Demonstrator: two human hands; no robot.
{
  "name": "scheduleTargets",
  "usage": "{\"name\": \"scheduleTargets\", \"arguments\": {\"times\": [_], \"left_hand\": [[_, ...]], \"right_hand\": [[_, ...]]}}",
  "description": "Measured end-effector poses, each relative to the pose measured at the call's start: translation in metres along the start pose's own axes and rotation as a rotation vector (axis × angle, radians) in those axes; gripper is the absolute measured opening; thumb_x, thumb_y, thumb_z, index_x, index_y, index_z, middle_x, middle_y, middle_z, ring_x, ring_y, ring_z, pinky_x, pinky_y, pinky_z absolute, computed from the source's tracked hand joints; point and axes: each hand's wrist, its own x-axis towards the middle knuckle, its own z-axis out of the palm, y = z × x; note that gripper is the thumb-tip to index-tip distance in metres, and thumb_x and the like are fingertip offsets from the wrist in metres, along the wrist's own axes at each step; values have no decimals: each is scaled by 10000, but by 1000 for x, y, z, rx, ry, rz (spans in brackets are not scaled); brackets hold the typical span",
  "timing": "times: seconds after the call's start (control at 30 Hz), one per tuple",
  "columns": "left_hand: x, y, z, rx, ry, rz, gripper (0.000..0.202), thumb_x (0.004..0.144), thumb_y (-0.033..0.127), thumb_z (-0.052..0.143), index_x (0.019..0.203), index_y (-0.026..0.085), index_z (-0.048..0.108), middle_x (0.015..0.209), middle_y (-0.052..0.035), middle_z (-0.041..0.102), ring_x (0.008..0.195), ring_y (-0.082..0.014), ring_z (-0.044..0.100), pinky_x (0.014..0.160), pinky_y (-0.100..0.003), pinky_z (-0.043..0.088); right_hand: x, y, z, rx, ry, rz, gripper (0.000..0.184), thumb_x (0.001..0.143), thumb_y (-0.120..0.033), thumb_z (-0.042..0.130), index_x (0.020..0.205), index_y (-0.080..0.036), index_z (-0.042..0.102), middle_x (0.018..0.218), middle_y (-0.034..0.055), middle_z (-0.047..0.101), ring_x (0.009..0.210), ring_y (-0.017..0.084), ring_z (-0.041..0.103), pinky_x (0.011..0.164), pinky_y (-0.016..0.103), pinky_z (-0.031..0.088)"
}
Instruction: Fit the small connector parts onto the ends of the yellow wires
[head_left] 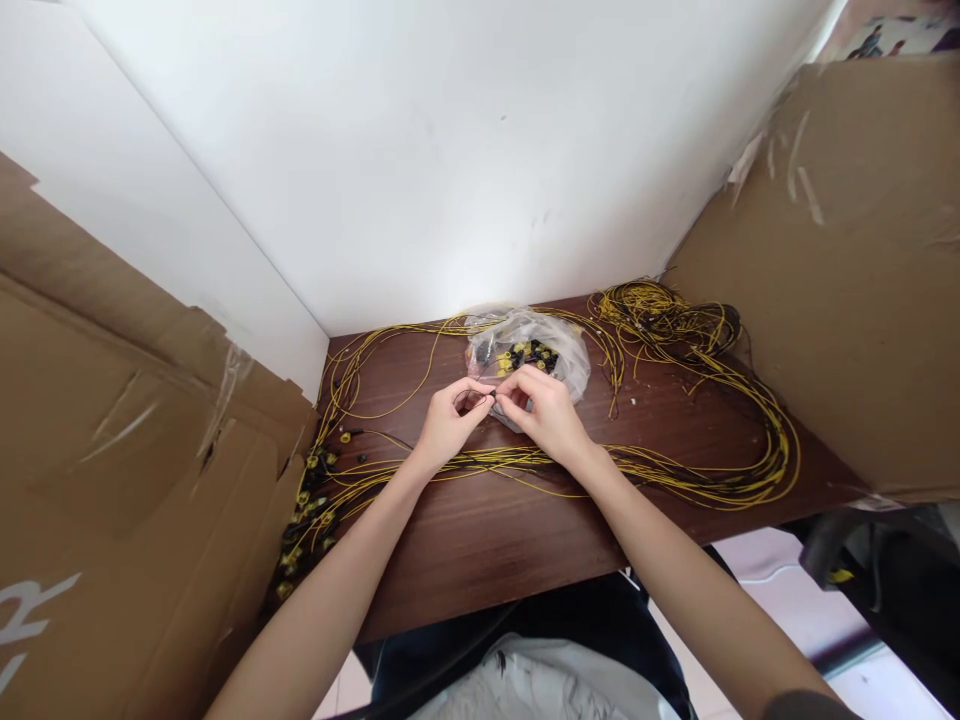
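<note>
My left hand point(448, 420) pinches a thin dark wire between thumb and fingers. Meeting it fingertip to fingertip, my right hand point(544, 408) grips a small black part point(493, 395) at the wire's end; its exact kind is too small to make out. Just behind the hands sits an opened clear plastic bag point(574, 360) with black and yellow small parts point(532, 354) inside. Beneath my wrists a long bundle of yellow and black wires point(495, 462) crosses the brown table point(480, 560).
Tangled yellow and black wire point(652, 305) lies at the back right. Several wire ends with black and yellow pieces point(311, 500) cluster at the left edge. Cardboard sheets stand left point(112, 480) and right point(840, 280), with a white wall point(450, 150) behind.
</note>
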Motion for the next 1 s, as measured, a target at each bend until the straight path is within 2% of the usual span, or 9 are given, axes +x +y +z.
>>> {"name": "scheduleTargets", "arguments": {"times": [0.53, 0.77, 1.0], "left_hand": [[2, 2, -1, -49, 31, -65, 197, 702, 255, 671, 843, 117, 663, 751, -46, 681, 694, -132, 606, 703, -262, 474], [2, 0, -2, -36, 23, -51, 218, 724, 279, 654, 876, 125, 671, 838, -63, 696, 746, -137, 618, 735, -260, 477], [1, 1, -1, -30, 11, -50, 199, 721, 269, 663, 855, 122, 658, 782, -54, 679, 714, -133, 604, 712, -260, 471]], "right_hand": [[1, 2, -2, 16, -8, 13, 103, 854, -184, 502, 803, -181, 591, 805, 39, 599, 711, 140, 550, 618, 258, 444], [2, -2, -5, 29, -15, 47, 92, 830, -156, 528, 773, -173, 599, 738, 16, 645, 659, 121, 577, 590, 221, 443], [1, 0, -1, 60, -5, 88, 66, 818, -169, 538, 787, -171, 596, 722, 12, 654, 642, 120, 600, 565, 210, 455]]}}
